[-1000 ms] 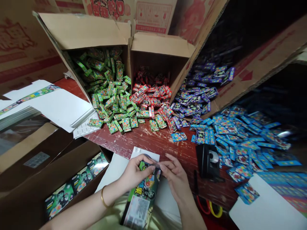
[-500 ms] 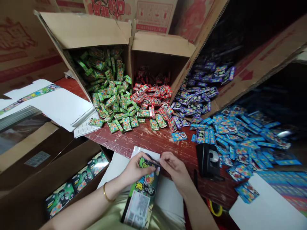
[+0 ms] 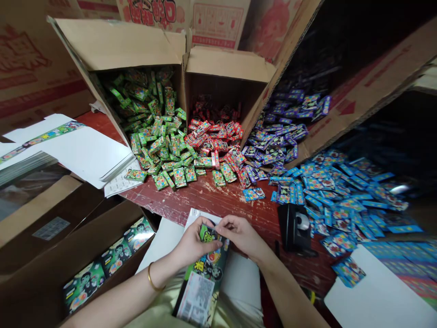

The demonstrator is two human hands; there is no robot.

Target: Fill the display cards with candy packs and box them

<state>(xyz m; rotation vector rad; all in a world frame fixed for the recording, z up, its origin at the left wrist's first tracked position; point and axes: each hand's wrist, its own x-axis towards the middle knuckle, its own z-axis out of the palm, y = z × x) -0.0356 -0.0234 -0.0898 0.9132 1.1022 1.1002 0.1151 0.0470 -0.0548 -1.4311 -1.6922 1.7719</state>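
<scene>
A green and black printed box [image 3: 198, 291] with a white label stands tilted at my lap, its far end pointing away from me. Around its upper left side, my left hand [image 3: 191, 246] is closed, the thumb lying across the printed face. At the far end of the box, my right hand [image 3: 241, 236] pinches with thumb and fingertips at its top edge. Whether a flap or something small is between those fingertips, I cannot make out. White paper [image 3: 205, 214] lies on the table edge just beyond both hands.
Small packs spill from cartons: green packs [image 3: 175, 146], red packs [image 3: 218, 141], purple packs [image 3: 276, 141] and blue packs [image 3: 341, 191]. A black tape dispenser [image 3: 288, 228] stands at right. At left are white card sheets [image 3: 82, 155] and a carton [image 3: 20, 291] holding printed boxes [image 3: 116, 257].
My right hand has moved slightly left along the far end of the box, closer to my left fingers. The left hand keeps its hold, and the box has hardly moved.
</scene>
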